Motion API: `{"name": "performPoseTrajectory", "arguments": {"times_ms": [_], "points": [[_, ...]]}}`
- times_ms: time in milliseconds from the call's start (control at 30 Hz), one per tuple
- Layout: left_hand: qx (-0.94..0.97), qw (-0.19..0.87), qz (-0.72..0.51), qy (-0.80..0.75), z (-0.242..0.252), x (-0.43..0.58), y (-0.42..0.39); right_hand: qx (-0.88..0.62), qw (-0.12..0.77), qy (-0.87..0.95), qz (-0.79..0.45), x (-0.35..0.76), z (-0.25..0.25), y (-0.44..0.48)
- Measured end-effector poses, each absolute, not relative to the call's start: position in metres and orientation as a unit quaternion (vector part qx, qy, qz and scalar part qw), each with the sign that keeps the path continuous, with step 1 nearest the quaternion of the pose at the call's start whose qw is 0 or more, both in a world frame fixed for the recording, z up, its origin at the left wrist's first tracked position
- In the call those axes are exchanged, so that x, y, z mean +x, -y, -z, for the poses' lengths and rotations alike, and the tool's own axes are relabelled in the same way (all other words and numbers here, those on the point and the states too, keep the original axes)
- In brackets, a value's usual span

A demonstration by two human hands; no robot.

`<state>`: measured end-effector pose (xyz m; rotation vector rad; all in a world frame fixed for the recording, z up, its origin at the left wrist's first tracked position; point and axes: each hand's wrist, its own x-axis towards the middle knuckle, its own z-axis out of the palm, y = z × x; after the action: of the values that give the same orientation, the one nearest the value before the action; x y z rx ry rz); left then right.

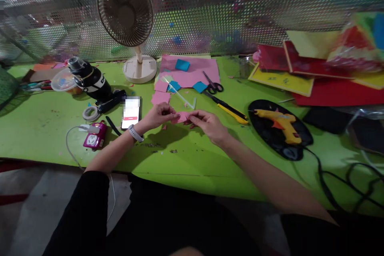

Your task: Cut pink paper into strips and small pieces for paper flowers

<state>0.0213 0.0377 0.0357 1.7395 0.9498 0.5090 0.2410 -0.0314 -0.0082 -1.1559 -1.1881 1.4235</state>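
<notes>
Between my two hands, just above the green table, is a small piece of pink paper (180, 117). My left hand (159, 115) pinches its left end. The fingers of my right hand (207, 123) close on its right end. Just beyond the hands lie a clear plastic strip (180, 95), pink paper squares (160, 98) and a blue paper square (199, 87). Black-handled scissors (213, 85) rest partly on a large pink sheet (204, 68). A yellow utility knife (231, 112) lies to the right of my right hand.
A desk fan (139, 68) stands at the back. To the left are a phone (131, 114), a pink power adapter (95, 136), a tape roll (91, 113) and a black bottle (90, 80). Right, a yellow glue gun (279, 120) sits on a black tray (258, 136), its cord trailing frontward.
</notes>
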Motion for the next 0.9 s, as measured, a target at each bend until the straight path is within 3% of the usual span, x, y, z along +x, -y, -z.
{"name": "performPoseTrajectory", "arguments": {"times_ms": [133,267,900], "points": [[0.688,0.545,-0.260,-0.402,-0.041,0.024,-0.030,-0.470,0.457,0.473,-0.589,0.237,0.007,0.034],[0.641,0.611,-0.221,-0.408,-0.042,0.027,-0.024,-0.483,0.445,0.507,-0.558,0.235,0.001,0.041],[0.624,0.659,-0.180,-0.380,-0.033,0.023,-0.027,-0.495,0.472,0.498,-0.534,0.238,0.013,0.037]]}}
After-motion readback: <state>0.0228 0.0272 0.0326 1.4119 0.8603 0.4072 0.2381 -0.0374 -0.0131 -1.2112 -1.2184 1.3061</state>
